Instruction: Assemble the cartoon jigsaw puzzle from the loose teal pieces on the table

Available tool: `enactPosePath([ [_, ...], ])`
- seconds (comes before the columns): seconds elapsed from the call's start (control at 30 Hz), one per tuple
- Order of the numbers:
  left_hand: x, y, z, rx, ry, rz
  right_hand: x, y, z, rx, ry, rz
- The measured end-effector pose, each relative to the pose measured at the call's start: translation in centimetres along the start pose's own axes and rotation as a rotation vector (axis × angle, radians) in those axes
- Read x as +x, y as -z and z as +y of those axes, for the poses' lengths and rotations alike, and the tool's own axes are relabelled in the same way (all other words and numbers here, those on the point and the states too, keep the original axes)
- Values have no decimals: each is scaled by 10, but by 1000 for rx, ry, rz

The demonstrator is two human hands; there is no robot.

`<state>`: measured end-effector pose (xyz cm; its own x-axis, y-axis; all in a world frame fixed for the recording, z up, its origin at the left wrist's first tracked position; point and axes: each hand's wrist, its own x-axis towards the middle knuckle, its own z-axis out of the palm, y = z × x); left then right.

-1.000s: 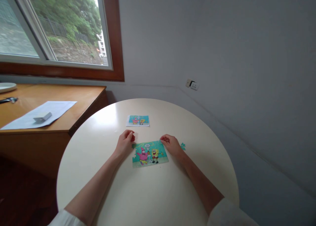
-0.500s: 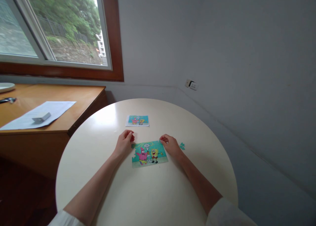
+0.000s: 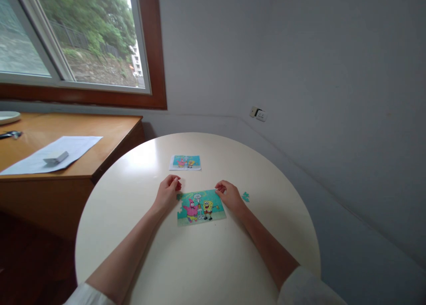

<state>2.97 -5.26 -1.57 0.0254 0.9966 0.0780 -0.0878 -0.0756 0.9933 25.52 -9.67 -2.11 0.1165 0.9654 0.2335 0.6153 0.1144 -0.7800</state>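
Observation:
A jigsaw puzzle [image 3: 201, 214] with a pink starfish, a pale squid figure and a yellow sponge on teal lies flat on the round table [image 3: 206, 260]. Its left edge is uneven, with gaps. My left hand [image 3: 167, 192] rests by its upper left corner with curled fingers; what they hold, if anything, is hidden. My right hand [image 3: 230, 195] is at the upper right corner, thumb tip touching the edge and fingers bent toward it; I cannot make out anything between them. Just right of that hand lie loose teal pieces [image 3: 245, 196].
Beyond the puzzle lies a picture sheet [image 3: 186, 163] with the same figures. To the left stands a wooden desk [image 3: 116, 127] with white paper [image 3: 78, 143], a small grey-white block [image 3: 56, 157], a dark tool [image 3: 11, 135] and a white round dish [image 3: 8, 117].
Almost nothing differs. The right hand's fingers have shifted very slightly at the puzzle's corner, and the left hand stays where it was.

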Motion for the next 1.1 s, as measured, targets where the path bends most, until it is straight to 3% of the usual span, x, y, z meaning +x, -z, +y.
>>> enactPosePath([
  [0.27, -1, 0, 2, 7, 5, 16, -1, 0, -2, -20, -2, 11],
  [0.57, -2, 0, 5, 13, 16, 9, -3, -4, 0, -109, 109, 16],
  [0.77, -3, 0, 6, 7, 21, 0, -8, -1, 2, -94, 227, 141],
  [0.93, -2, -1, 5, 0, 30, 10, -9, -2, 4, -205, 258, 27],
  [1.1, -1, 0, 3, 0, 20, 11, -11, -2, 2, -201, 278, 69],
])
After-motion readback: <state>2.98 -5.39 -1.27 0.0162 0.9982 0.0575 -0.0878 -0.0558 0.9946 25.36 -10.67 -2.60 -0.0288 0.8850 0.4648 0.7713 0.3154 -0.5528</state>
